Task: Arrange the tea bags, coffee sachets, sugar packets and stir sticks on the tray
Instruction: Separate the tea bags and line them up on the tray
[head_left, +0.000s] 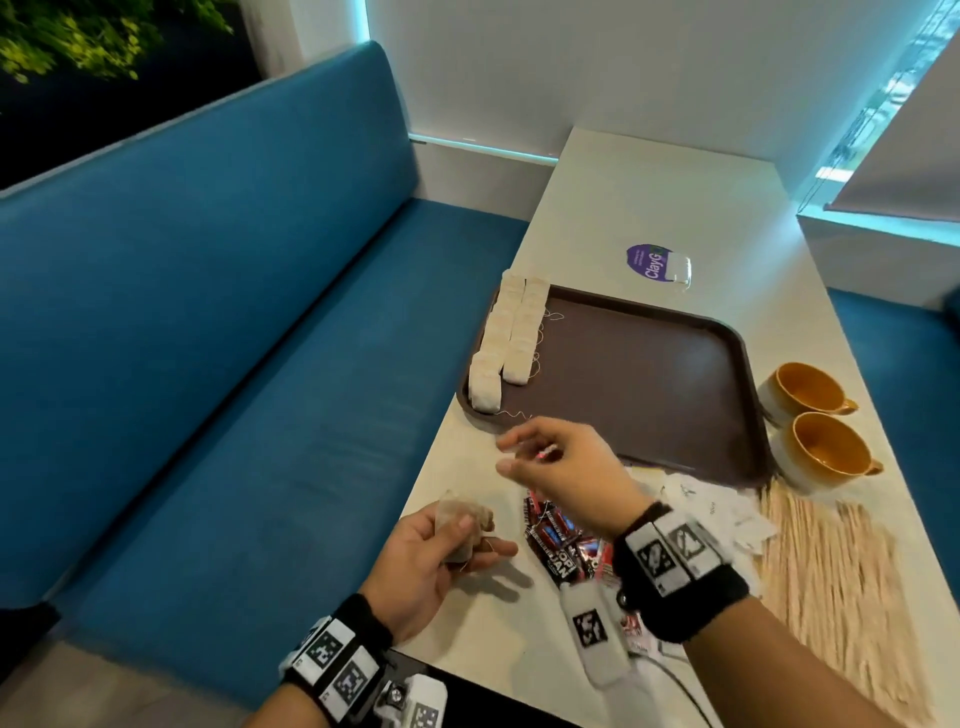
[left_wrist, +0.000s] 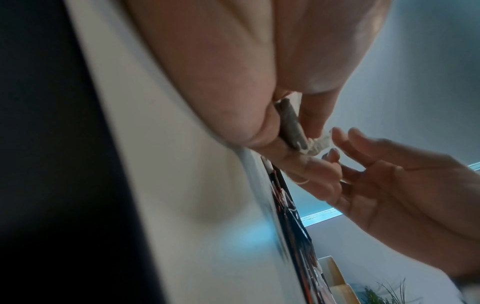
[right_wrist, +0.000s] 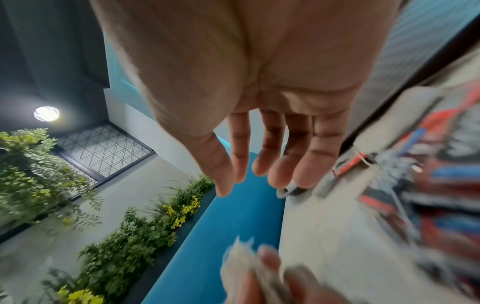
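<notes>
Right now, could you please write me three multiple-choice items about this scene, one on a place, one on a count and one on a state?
1. Where do the arranged tea bags lie on the tray?
A. Along its left edge
B. In its middle
C. Along the edge by the cups

2. How many yellow-lined cups stand beside the tray?
A. One
B. Two
C. Four

3. What is the left hand doing?
A. Lying flat on the table
B. Holding a tea bag
C. Gripping a cup

Answers:
1. A, since two rows of bags run along the tray's left edge and the rest of it is bare.
2. B, since two cups stand on the table at the tray's right.
3. B, since its fingers pinch a single tea bag, while the right hand hangs with its fingers spread.
</notes>
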